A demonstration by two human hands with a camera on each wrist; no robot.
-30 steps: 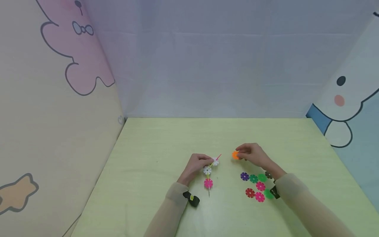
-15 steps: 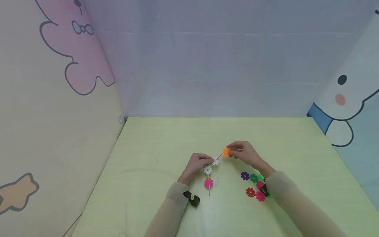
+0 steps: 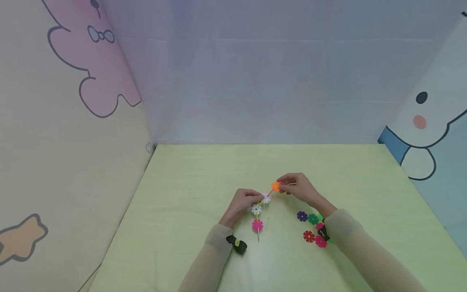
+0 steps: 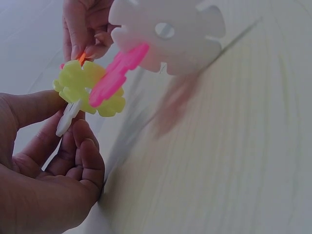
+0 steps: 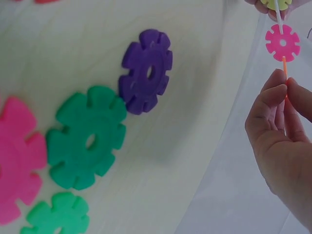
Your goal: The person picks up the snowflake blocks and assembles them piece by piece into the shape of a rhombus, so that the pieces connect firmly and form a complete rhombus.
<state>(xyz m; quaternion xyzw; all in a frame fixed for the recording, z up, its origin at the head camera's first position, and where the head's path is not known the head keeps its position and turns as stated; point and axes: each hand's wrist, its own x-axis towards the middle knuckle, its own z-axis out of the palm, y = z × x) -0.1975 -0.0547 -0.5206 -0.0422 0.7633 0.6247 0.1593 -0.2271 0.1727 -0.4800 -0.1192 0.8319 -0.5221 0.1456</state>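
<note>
A chain of slotted plastic snowflake discs runs between the two hands. My left hand (image 3: pixel 240 206) pinches a white disc (image 4: pixel 69 117) in it, next to a yellow disc (image 4: pixel 78 80). From there the chain hangs toward me with a white disc (image 3: pixel 256 209) and a pink disc (image 3: pixel 257 225); a large white disc (image 4: pixel 190 34) is nearest the left wrist camera. On the far side, a pink disc (image 5: pixel 275 45) sticks out beyond the left fingers. My right hand (image 3: pixel 300 189) pinches an orange disc (image 3: pixel 275 186) between thumb and fingers, its edge meeting that pink disc's rim.
Loose discs lie on the table (image 3: pixel 197 170) at the right: purple (image 3: pixel 302 216), dark green (image 3: pixel 313 219), red (image 3: pixel 309 236), pink (image 3: pixel 320 241) and light green (image 5: pixel 58 214). My right sleeve and wrist camera (image 3: pixel 323 232) overlap some of them. A cloth hangs behind the table.
My right hand has moved left with the orange disc, bringing it from apart to the chain's far pink disc. The left hand has stayed almost still, holding the chain.
</note>
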